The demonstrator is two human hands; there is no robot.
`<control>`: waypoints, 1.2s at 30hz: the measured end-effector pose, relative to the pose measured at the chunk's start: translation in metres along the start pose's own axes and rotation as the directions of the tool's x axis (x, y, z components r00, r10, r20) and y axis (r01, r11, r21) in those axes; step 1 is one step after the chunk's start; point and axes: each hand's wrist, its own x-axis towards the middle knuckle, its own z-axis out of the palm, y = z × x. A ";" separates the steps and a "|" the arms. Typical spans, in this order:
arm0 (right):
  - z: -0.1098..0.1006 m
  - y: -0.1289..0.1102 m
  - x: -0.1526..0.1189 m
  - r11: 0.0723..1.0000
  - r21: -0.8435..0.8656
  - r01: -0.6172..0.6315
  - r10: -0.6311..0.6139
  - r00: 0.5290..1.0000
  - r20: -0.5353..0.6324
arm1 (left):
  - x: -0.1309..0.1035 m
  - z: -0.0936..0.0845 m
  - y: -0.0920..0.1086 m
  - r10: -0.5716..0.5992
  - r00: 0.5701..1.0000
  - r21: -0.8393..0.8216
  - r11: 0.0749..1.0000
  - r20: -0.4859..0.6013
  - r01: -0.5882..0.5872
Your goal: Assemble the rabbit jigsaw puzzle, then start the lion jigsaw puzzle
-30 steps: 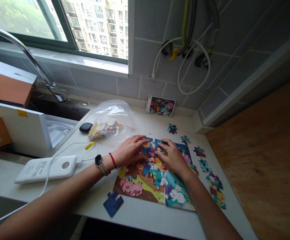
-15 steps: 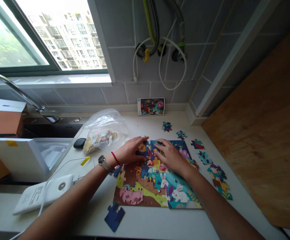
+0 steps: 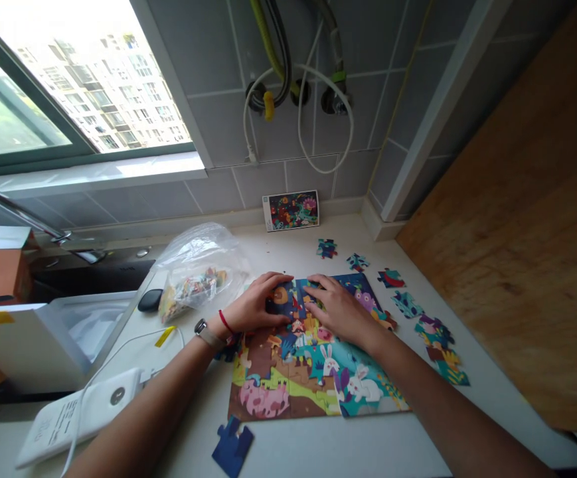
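A colourful jigsaw puzzle (image 3: 313, 392) with rabbits and a pink pig lies mostly joined on the white counter. My left hand (image 3: 258, 305), wearing a watch and a red string, rests at its upper left, thumb and fingers apart around a dark blue part. Spread over the upper middle are the fingers of my right hand (image 3: 340, 312), pressed lightly on the pieces. Neither hand grips a piece that I can see. Below the lower left corner sits a loose blue puzzle piece (image 3: 233, 448). Part of the puzzle is hidden under both hands.
Several loose pieces (image 3: 408, 305) line the right side. A picture card (image 3: 293, 210) leans on the back wall. At left are a clear plastic bag (image 3: 193, 285) of pieces, a black rounded object (image 3: 149, 300), a white power bank (image 3: 79, 418) with cable, and a sink (image 3: 119, 269) holding boxes.
The camera view has tilted and shifted slightly, so the window and wall appear further left. Both hands stay in nearly the same place on the puzzle.
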 end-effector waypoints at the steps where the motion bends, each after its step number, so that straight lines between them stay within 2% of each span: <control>1: 0.000 0.000 0.000 1.000 -0.002 0.002 -0.002 1.000 -0.001 | 0.000 0.001 -0.001 0.001 1.000 -0.005 1.000 -0.007 -0.001; 15: -0.002 -0.002 0.000 1.000 -0.004 0.025 -0.025 1.000 -0.006 | 0.000 0.007 -0.009 0.041 0.998 0.005 0.999 -0.037 -0.041; 28: -0.001 -0.001 -0.001 1.000 -0.008 0.014 -0.014 1.000 -0.006 | -0.001 0.007 -0.006 0.098 0.993 -0.010 0.995 -0.060 -0.099; 36: -0.002 -0.004 -0.002 1.000 0.017 -0.001 0.001 1.000 0.006 | -0.002 0.008 -0.004 0.091 0.995 0.025 0.996 -0.047 -0.090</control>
